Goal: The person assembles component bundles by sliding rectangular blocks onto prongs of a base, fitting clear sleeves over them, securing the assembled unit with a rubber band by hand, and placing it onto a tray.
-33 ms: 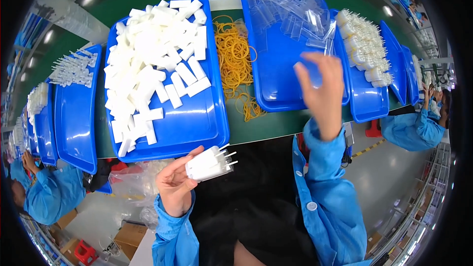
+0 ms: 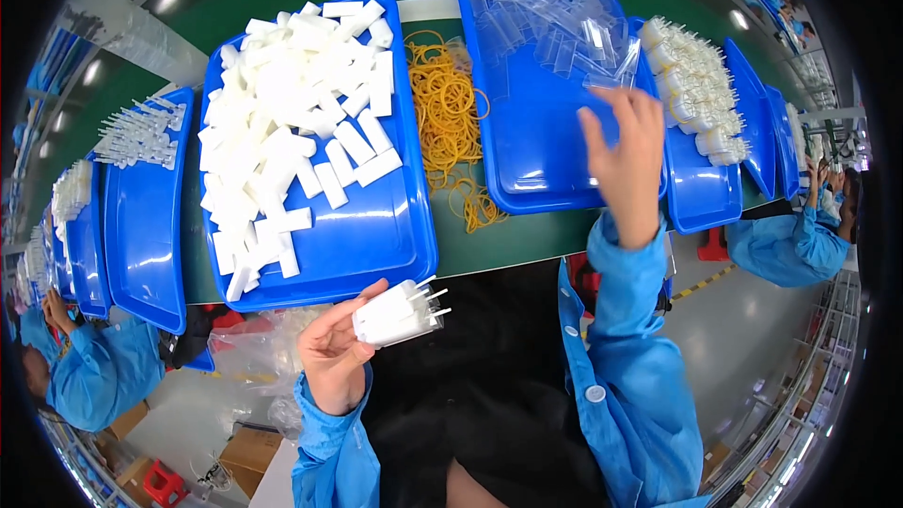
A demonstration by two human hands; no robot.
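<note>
My left hand [image 2: 337,346] is closed around a bundle of white foam-like blocks [image 2: 395,313]. Thin white sticks poke out of the bundle's right end, and clear plastic shows along its side. This bundle is held just off the table's front edge, below a blue tray [image 2: 376,245] heaped with loose white blocks [image 2: 282,94]. Over a second blue tray [image 2: 531,165], my right hand [image 2: 628,155] hovers with thumb and fingers apart. Its fingertips are close to a pile of clear plastic pieces [image 2: 564,33]; I see nothing held in it.
Yellow rubber bands [image 2: 444,113] lie heaped between the two trays. At right, another blue tray [image 2: 701,202] carries banded white bundles [image 2: 691,89]. White stick pieces [image 2: 141,134] sit in a tray at left. Co-workers in blue sleeves [image 2: 108,372] [image 2: 785,249] sit on both sides.
My right hand has shifted slightly to the right over the tray of clear pieces. The left hand and its bundle have barely moved.
</note>
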